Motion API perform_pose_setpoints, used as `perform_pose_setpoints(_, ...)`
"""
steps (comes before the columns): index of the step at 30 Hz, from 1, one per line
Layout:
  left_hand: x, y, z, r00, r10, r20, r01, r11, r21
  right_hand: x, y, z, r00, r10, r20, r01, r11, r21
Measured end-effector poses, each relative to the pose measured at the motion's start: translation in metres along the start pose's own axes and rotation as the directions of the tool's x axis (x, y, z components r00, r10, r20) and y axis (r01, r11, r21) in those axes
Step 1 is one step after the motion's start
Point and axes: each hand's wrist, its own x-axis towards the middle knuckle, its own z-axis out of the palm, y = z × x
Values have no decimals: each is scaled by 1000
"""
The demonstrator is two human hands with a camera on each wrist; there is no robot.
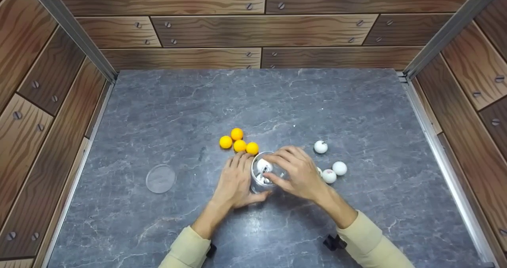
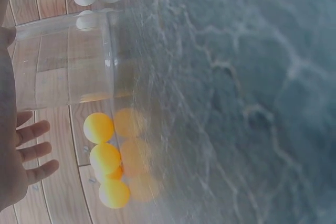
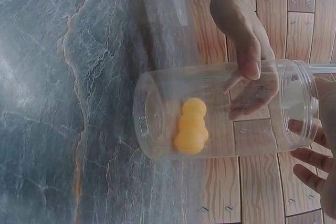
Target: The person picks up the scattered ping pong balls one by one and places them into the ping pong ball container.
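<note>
A clear plastic jar (image 1: 256, 188) stands upright on the grey marbled table, its mouth up. My left hand (image 1: 235, 177) grips it from the left, thumb on the near side and fingers along the far left; the right wrist view shows these fingers through the wall. At the mouth, my right hand (image 1: 295, 171) pinches a white ping-pong ball (image 1: 264, 165) between thumb and fingers. That ball (image 3: 296, 98) is just inside the rim in the right wrist view. Several orange ping-pong balls (image 1: 239, 145) lie together beyond the left fingertips.
Several white ping-pong balls (image 1: 329, 176) lie to the right, one partly hidden by the right hand. A clear round lid (image 1: 160, 178) lies flat on the left. Wood-patterned walls (image 1: 261, 30) border the table at the back and both sides.
</note>
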Motion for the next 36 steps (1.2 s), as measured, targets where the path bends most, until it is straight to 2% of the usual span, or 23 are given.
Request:
perform_pose_setpoints(7, 0, 0, 0, 1000, 5, 13, -5, 1000, 13, 3, 0, 1, 999, 7, 47, -7, 1000, 5)
perform_pose_setpoints(20, 0, 0, -2, 999, -7, 35, 7, 1000, 13, 7, 1, 1, 998, -30, 53, 31, 1000, -6)
perform_pose_setpoints(36, -1, 0, -2, 1000, -6, 17, 6, 1000, -5, 7, -1, -11, 995, -59, 78, 60, 998, -15)
